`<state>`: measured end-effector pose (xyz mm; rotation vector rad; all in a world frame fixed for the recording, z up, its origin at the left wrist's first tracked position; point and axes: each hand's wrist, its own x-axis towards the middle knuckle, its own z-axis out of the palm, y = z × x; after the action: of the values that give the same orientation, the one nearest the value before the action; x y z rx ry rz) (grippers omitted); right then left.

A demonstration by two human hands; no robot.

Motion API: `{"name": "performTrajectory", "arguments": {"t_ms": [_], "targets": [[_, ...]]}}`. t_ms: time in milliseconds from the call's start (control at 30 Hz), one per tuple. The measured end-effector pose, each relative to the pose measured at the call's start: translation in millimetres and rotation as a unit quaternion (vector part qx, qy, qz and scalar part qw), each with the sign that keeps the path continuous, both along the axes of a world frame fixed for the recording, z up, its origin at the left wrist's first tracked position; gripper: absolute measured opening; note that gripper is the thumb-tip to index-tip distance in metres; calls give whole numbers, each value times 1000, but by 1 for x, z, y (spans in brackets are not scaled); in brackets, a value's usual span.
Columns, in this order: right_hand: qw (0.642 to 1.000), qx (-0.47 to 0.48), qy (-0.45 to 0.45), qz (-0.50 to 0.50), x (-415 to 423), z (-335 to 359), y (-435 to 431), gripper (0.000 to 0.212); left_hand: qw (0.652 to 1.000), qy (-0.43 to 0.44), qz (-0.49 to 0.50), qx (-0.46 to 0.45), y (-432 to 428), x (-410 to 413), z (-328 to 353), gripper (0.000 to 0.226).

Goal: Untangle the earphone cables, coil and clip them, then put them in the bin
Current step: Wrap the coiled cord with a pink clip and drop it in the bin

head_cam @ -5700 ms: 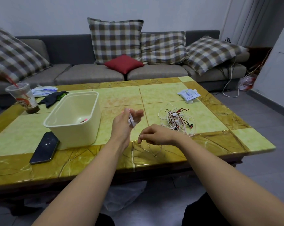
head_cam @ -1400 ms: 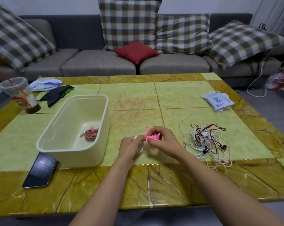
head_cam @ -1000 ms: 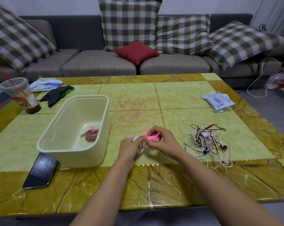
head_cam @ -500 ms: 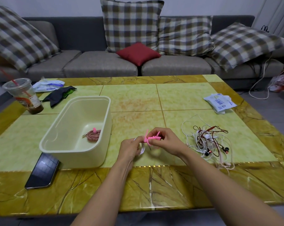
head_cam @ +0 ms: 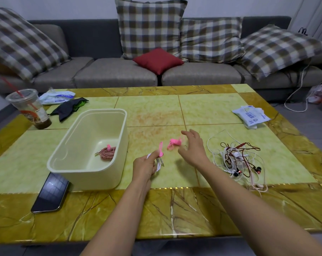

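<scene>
My left hand grips a coiled white earphone cable with a pink clip standing up from it. To its right my right hand hovers with spread fingers, holding nothing. Loose pink clips lie blurred just left of its fingers. A cream bin stands at the left with a coiled pink cable inside. Further right lies a tangle of white and red earphone cables on the table.
A phone lies in front of the bin. A plastic drink cup, a dark cloth and a wrapper sit at the far left. A white packet lies at the far right. A sofa with cushions stands beyond the table.
My right hand has let go of the pink clips and moved away to the right with fingers spread. One pink clip now stays on the white coil in my left hand.
</scene>
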<state>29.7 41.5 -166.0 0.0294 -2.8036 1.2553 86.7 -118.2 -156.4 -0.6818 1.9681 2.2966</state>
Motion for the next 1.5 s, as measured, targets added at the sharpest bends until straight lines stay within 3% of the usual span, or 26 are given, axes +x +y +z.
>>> {"name": "performTrajectory", "arguments": {"t_ms": [67, 200, 400, 633, 767, 833, 933, 1033, 1133, 1300, 1500], "targets": [[995, -48, 73, 48, 11, 10, -4, 46, 1000, 3, -2, 4, 2, 0, 0, 24], [972, -51, 62, 223, 32, 24, -12, 33, 999, -8, -26, 45, 8, 4, 7, 25], [955, -228, -4, 190, 43, 25, 0, 10, 996, -13, -73, 49, 12, 16, 16, 28], [921, -343, -72, 169, 64, 20, 17, 16, 993, -5, -121, 19, 21, 27, 17, 28], [902, -412, -92, 88, 63, 18, 27, 22, 993, -3, -113, -15, 20, 24, 14, 25], [907, -411, -86, 29, 58, 18, 31, 13, 991, 4, -121, -57, 19, 22, 14, 28], [905, -412, -96, -34, 52, 21, 30, 21, 984, 23, -145, -101, 22, 19, 16, 35], [922, -367, -121, 21, 53, 25, 28, 29, 977, 47, -172, -120, 28, 18, 21, 21], [925, -336, -140, 107, 59, 29, 27, 24, 972, 57, -183, -135, 31, 19, 28, 19], [954, -269, -73, 109, 63, 28, 33, 23, 963, 48, -202, -170, 27, 18, 30, 35], [957, -238, -67, 150, 67, 32, 39, 13, 949, 47, -244, -194, 23, 21, 36, 26]]}}
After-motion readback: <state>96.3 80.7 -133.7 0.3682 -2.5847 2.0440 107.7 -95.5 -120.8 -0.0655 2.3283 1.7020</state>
